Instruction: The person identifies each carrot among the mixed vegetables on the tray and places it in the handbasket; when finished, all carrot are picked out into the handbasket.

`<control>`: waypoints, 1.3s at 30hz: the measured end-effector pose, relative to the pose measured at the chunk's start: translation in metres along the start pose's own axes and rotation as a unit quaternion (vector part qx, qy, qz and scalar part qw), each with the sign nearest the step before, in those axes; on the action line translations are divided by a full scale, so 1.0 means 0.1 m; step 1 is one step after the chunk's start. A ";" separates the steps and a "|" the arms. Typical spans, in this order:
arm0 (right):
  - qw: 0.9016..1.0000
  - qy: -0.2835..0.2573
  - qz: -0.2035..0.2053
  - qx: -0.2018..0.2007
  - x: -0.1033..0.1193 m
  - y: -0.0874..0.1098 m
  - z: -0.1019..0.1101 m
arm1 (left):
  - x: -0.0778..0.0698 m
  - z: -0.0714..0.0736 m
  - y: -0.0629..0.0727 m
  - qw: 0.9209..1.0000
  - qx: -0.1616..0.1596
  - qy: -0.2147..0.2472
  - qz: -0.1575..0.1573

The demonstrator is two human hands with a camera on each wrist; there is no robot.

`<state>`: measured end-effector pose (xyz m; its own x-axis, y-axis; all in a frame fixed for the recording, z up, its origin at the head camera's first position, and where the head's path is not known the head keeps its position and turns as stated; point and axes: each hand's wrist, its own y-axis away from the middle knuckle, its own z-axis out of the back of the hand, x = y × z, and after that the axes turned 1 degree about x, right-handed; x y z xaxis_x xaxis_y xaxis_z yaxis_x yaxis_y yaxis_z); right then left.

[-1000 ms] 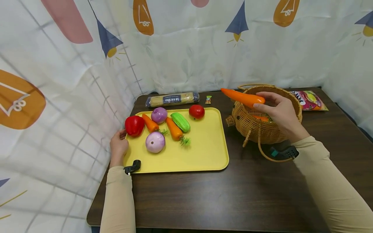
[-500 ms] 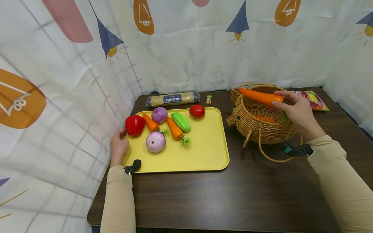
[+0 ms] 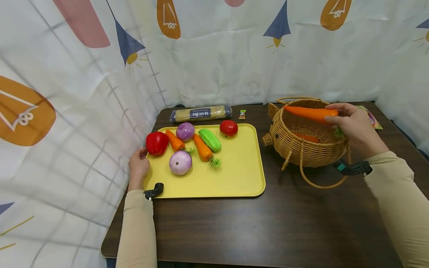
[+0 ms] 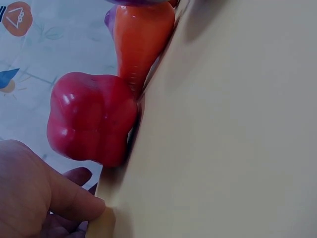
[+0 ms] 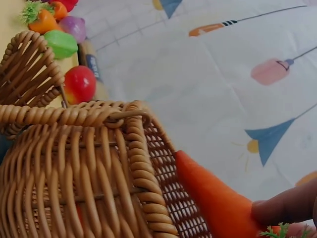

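Your right hand [image 3: 360, 130] has shifted toward three o'clock, bringing the held carrot [image 3: 309, 113] further across the opening of the wicker basket [image 3: 311, 158]. Thumb and fingers pinch its thick end; bright, glossy orange, it tapers to a tip pointing at nine o'clock. From the head view you see a second carrot [image 3: 306, 138] inside the basket, which the right wrist view mostly hides behind the weave. Only the left wrist view clearly shows the thumb of your left hand [image 3: 138, 166], pinching the yellow tray [image 3: 234, 173] at its nine o'clock rim.
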<state>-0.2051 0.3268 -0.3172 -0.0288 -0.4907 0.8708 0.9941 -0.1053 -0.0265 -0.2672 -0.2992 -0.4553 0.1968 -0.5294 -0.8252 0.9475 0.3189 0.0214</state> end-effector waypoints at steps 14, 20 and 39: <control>0.996 0.093 0.007 0.012 -0.01 -0.05 0.04 | -0.02 0.00 0.01 1.000 0.000 0.003 0.004; 0.995 0.098 -0.008 0.034 -0.02 -0.15 0.01 | -0.01 0.00 0.03 1.000 0.004 0.007 0.012; 0.979 0.082 -0.051 0.177 -0.08 -0.47 0.07 | -0.05 0.03 0.05 1.000 0.007 0.014 0.020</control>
<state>-0.2513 0.3415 -0.3200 -0.1164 -0.6291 0.7686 0.9583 0.1322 0.2533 -0.2632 -0.2973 -0.4499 0.2281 -0.4945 -0.8387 0.9427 0.3277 0.0632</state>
